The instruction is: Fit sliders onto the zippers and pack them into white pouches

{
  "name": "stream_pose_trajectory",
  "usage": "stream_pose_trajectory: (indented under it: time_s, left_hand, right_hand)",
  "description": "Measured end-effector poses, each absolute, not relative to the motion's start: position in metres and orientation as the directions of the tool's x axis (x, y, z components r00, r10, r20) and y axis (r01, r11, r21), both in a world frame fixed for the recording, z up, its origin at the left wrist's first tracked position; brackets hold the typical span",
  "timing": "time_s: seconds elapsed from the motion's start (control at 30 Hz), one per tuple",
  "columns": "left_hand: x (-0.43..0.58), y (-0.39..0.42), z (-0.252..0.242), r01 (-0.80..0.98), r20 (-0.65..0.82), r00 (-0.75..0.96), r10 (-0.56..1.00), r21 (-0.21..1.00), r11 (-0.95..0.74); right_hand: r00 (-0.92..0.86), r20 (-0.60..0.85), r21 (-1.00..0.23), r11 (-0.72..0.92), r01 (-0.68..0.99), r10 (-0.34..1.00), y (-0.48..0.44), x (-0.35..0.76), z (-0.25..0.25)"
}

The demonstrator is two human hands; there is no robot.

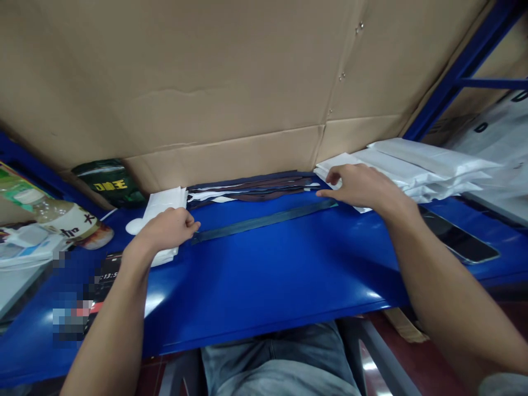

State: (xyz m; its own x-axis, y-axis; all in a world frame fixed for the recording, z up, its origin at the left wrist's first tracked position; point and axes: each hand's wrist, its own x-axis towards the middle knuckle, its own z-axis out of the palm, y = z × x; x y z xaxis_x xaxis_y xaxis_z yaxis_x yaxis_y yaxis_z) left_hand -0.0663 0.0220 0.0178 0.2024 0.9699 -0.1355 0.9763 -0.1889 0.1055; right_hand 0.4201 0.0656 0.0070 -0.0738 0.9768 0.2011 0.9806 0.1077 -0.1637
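Head view. Your left hand (167, 231) is curled shut, thumb against fingers, pinching the left end of a long dark strip (264, 221). The strip lies flat on the blue table (268, 275) and runs slantwise from your left hand up to your right hand (363, 187). Your right hand is spread palm down at the strip's right end, with the forefinger stretched left and the thumb just above the end; you cannot tell from this view whether it grips the strip or only rests beside it. The two hands are well apart, one at each end.

Behind the strip, against the cardboard wall (226, 82), lies a pile of dark strips (256, 190). A white stack (163, 201) sits under and behind your left hand. Folded white sheets (429, 162) are heaped beyond your right hand, with a phone (457, 242) lying flat just beside your right forearm. To the far left lie a bottle (61, 220) on its side and a green packet (109, 181).
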Motion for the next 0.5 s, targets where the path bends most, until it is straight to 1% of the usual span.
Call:
stream_pose_trajectory:
  time_s: [0.03, 0.1, 0.17, 0.23, 0.3, 0.5]
  left_hand:
    - [-0.067, 0.024, 0.017, 0.979, -0.07, 0.194, 0.978, 0.071, -0.189]
    - [-0.067, 0.028, 0.016, 0.987, 0.051, 0.153, 0.987, 0.032, -0.155]
    - [-0.066, 0.034, 0.015, 0.995, 0.148, 0.084, 0.985, 0.04, -0.091]
    - [-0.063, 0.042, 0.013, 0.998, 0.211, 0.036, 0.977, 0.05, -0.047]
    - [-0.058, 0.053, 0.011, 0.999, 0.231, 0.028, 0.973, 0.035, -0.037]
    - [-0.045, 0.088, 0.005, 1.0, 0.193, -0.015, 0.981, -0.016, 0.019]
  right_hand:
    - [-0.09, 0.206, -0.153, 0.123, 0.981, 0.974, 0.064, 0.414, 0.008]
    - [-0.164, 0.237, -0.159, 0.204, 0.966, 0.958, 0.06, 0.4, 0.009]
    - [-0.254, 0.256, -0.177, 0.304, 0.936, 0.933, 0.058, 0.387, 0.006]
    - [-0.322, 0.251, -0.201, 0.375, 0.905, 0.913, 0.056, 0.376, 0.002]
    - [-0.351, 0.232, -0.215, 0.4, 0.891, 0.907, 0.054, 0.369, -0.001]
    - [-0.364, 0.178, -0.2, 0.396, 0.896, 0.914, 0.049, 0.361, -0.001]
